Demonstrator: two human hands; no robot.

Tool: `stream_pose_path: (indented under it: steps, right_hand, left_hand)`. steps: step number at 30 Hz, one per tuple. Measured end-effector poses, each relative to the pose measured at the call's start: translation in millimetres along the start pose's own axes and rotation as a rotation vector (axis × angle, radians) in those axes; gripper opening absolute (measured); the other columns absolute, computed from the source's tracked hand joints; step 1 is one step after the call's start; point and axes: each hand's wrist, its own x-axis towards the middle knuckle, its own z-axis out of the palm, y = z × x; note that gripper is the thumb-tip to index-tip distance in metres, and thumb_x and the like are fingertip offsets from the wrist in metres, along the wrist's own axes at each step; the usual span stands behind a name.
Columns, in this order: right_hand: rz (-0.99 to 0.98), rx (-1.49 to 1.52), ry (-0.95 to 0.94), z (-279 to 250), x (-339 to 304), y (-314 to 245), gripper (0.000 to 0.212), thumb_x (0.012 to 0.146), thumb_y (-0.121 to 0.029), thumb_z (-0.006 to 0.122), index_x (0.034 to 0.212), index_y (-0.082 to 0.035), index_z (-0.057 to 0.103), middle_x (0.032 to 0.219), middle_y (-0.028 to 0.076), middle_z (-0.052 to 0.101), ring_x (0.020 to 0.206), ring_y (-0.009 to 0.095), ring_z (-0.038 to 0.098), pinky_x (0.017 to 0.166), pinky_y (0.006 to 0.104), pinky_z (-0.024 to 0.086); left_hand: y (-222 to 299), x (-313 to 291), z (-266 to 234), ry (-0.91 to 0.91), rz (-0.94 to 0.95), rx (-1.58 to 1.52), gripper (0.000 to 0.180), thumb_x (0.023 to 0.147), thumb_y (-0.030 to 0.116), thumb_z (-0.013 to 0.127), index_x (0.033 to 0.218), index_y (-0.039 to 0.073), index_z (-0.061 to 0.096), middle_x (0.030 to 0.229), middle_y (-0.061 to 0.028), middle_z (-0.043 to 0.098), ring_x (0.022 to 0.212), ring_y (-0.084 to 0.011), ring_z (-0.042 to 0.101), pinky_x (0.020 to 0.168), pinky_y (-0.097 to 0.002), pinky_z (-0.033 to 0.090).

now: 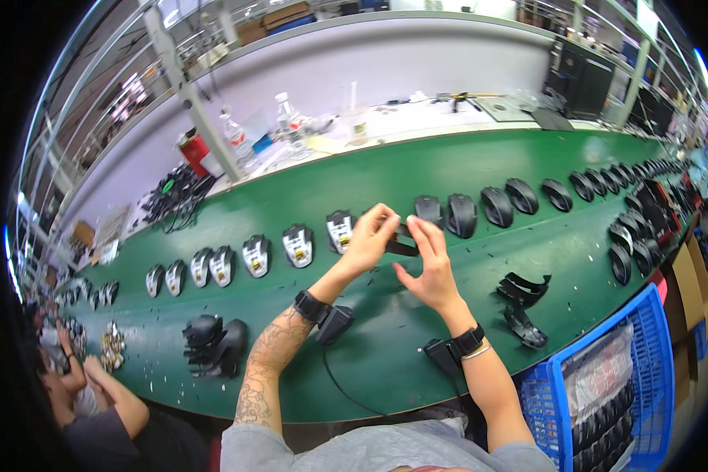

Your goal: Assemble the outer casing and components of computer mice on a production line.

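Over the middle of the green bench, my left hand (368,240) pinches a small black plastic piece (402,248), which looks like a computer mouse shell part. My right hand (431,271) has its fingertips at the same piece, with the thumb below it; the fingers partly hide it. Just beyond my hands runs a row of mice. Those on the left, such as the opened mouse (297,245), show grey-white bodies with uncovered insides. On the right, the mice (462,215) have black covers. Loose curved black shell parts (525,289) lie to the right of my right hand.
Stacked black shells (214,344) sit left of my forearms. A blue crate (554,409) of black parts stands at the lower right. More shells (621,263) pile up at the right edge. A co-worker (122,417) sits at the left. Bottles (291,130) stand on the back ledge.
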Motion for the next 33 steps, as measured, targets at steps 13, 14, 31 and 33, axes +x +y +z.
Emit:
stream_pose_path:
  steps: [13,14,31,33]
  right_hand:
    - [0.304,0.29,0.055,5.0,-18.9,30.4,0.057,0.062,0.009,0.068,0.115,-0.002,0.051,0.112,0.008,0.049,0.103,0.02,0.051,0.089,0.0342,0.044]
    - [0.262,0.294,0.044,0.5,-16.5,29.9,0.057,0.064,0.011,0.067,0.116,-0.002,0.049,0.113,0.007,0.048,0.104,0.019,0.05,0.09,0.0342,0.044]
    - [0.274,-0.169,0.128,1.5,-15.0,43.3,0.033,0.085,-0.012,0.061,0.117,-0.006,0.056,0.118,0.012,0.049,0.102,0.023,0.053,0.082,0.0376,0.048]
    - [0.242,-0.188,0.114,2.7,-16.5,43.7,0.033,0.085,-0.012,0.061,0.116,-0.006,0.057,0.119,0.012,0.048,0.103,0.024,0.053,0.083,0.0368,0.047]
  left_hand:
    - [-19.8,-15.4,25.3,0.009,-0.176,-0.415,0.024,0.089,0.026,0.057,0.09,0.002,0.054,0.077,-0.0071,0.062,0.066,-0.0121,0.06,0.056,-0.0267,0.05]
    - [-11.4,-11.1,26.9,0.031,-0.216,-0.448,0.024,0.089,0.026,0.058,0.092,0.002,0.053,0.077,-0.0073,0.062,0.064,-0.012,0.06,0.054,-0.0264,0.05]
    - [-100.5,77.9,-28.7,-0.317,-0.187,1.144,0.087,0.071,0.078,0.041,0.11,0.003,0.062,0.127,-0.0291,0.044,0.128,-0.0463,0.025,0.106,-0.056,0.012]
    - [-97.4,81.1,-31.3,-0.328,-0.19,1.132,0.093,0.062,0.078,0.053,0.113,0.0,0.059,0.127,-0.0289,0.044,0.13,-0.0474,0.021,0.107,-0.0558,0.008]
